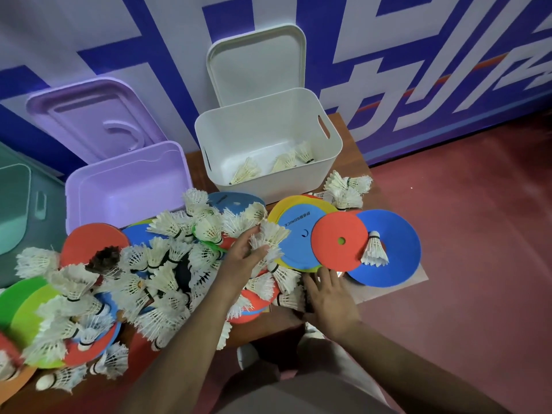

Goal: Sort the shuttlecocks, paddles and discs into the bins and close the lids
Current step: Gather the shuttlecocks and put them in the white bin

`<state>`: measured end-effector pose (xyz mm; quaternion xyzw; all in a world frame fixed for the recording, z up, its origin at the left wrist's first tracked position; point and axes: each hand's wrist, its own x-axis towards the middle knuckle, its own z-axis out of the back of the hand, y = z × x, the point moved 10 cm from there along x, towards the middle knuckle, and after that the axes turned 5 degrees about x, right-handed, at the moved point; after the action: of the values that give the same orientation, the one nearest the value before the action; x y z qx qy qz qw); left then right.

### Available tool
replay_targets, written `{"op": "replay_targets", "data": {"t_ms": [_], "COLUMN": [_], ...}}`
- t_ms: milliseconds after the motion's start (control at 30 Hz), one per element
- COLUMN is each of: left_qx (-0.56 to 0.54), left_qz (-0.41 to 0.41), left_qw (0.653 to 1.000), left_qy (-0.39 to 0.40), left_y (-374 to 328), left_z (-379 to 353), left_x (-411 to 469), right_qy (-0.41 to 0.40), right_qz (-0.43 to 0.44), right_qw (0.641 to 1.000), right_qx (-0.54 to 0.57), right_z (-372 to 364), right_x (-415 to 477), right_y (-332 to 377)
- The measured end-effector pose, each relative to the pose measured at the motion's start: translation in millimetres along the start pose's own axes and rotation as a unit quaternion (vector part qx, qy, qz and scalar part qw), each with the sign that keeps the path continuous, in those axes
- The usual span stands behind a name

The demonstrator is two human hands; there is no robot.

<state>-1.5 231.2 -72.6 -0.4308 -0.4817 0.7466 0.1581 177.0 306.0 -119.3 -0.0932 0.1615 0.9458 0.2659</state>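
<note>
The left hand (243, 258) reached into the middle of the frame, its grip clamped between thumb and fingers on the feathered skirt of one shuttlecock (270, 234) at the edge of the heap of shuttlecocks (167, 264). The right hand (331, 297) lay lower right of it, its grip apart with fingers spread flat beside the red disc (328, 255).

The step looked like carrying that shuttlecock to the white bin (283, 183) at upper centre, where three shuttlecocks (283, 161) already lay. It would go best lifted straight up so its feathers cleared the neighbours, held lightly to spare the skirt, and released low inside the bin. The flat right hand could steady the discs on the surface (197, 165) meanwhile.
</note>
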Motion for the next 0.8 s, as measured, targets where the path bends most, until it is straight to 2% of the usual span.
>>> {"op": "replay_targets", "data": {"t_ms": [167, 333, 433, 533, 667, 800], "left_qx": [-0.004, 0.005, 0.012, 0.018, 0.042, 0.083], "left_qz": [-0.004, -0.008, -0.022, -0.029, -0.034, -0.055], "left_qw": [1.0, 0.999, 0.998, 0.997, 0.994, 0.986], "left_qy": [0.014, 0.041, 0.063, 0.074, 0.096, 0.135], "left_y": [-1.6, 5.1, 5.9, 9.5, 12.2, 10.5], "left_z": [-3.5, -6.8, -8.3, -7.0, -5.3, -5.7], "left_x": [-3.8, -9.3, -15.6, -19.4, -23.1, -29.2], "right_qy": [0.029, -0.003, -0.036, -0.084, -0.142, -0.233], "right_qz": [-0.035, -0.051, -0.097, -0.135, -0.203, -0.278], "right_qw": [0.999, 0.993, 0.972, 0.95, 0.895, 0.767], "right_qx": [-0.004, 0.103, 0.211, 0.269, 0.37, 0.529], "right_z": [-31.1, -32.2, -25.9, -4.8, 39.4, 88.0], "right_x": [-3.3, -3.6, -8.2, -17.4, -37.5, -56.2], "right_y": [-5.1, -7.1, -18.9, -29.1, -37.5, -54.7]}}
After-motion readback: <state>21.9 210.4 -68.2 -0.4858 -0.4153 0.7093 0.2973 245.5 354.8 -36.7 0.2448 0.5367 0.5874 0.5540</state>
